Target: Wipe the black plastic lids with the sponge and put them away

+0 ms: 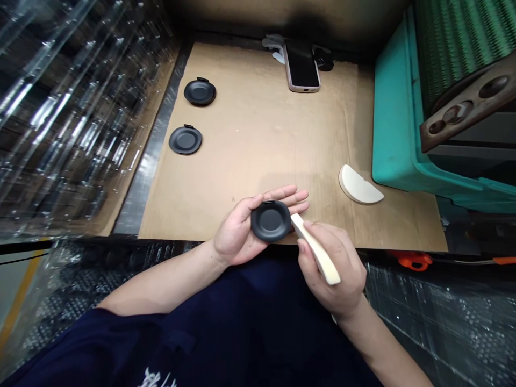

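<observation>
On the palm of my left hand rests a round black dish-shaped plastic part with a small tab at its top. The thumb lies at its edge and the fingers stretch out behind it. My right hand pinches a cream foam pad between thumb and fingers. The pad's upper tip is at the right rim of the black part; whether they touch, I cannot tell. Two similar black parts, an upper one and a lower one, lie at the left. A half-round cream pad lies at the right.
Cardboard covers the work surface. A phone leans at the back. To the right stands a teal crate, with a rusty metal bracket beside it. Clear plastic trays are stacked at the left. An orange-handled tool lies near the front edge.
</observation>
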A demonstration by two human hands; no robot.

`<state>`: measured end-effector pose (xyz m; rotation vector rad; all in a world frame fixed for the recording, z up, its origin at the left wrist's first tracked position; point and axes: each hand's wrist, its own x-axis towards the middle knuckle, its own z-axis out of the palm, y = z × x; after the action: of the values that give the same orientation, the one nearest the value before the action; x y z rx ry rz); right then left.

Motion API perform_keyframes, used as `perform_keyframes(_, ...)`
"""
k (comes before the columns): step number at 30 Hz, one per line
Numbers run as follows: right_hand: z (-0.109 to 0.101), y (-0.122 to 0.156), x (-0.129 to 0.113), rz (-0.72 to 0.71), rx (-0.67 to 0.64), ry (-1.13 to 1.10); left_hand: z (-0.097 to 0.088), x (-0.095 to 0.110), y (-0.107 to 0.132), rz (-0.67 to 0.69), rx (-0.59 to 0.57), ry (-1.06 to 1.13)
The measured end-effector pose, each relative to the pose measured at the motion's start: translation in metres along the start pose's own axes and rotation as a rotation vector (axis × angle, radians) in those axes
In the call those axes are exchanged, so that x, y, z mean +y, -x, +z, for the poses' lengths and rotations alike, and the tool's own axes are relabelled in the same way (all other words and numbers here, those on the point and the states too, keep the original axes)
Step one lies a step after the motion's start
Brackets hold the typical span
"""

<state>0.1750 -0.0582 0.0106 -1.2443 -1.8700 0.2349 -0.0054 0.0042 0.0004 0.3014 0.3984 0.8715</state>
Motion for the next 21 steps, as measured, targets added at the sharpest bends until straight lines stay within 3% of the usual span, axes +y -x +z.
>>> perform_keyframes(5, -0.003, -0.002, 0.004, 0.020, 0.032, 0.018, 0.000, 0.002, 0.001, -0.047, -0.031, 0.019)
perform_keyframes(11, 0.001, -0.013, 0.001, -0.117, -0.148, 0.061, -0.004, 0.000, 0.002, -0.065, -0.041, -0.018)
perform_keyframes(17, 0.008, -0.025, -0.001, -0.180, -0.161, -0.053, -0.003, 0.002, 0.003, -0.177, -0.027, -0.032)
perform_keyframes(21, 0.003, -0.022, -0.001, -0.155, -0.169, 0.068, -0.004, 0.001, 0.002, -0.140, -0.014, -0.027)
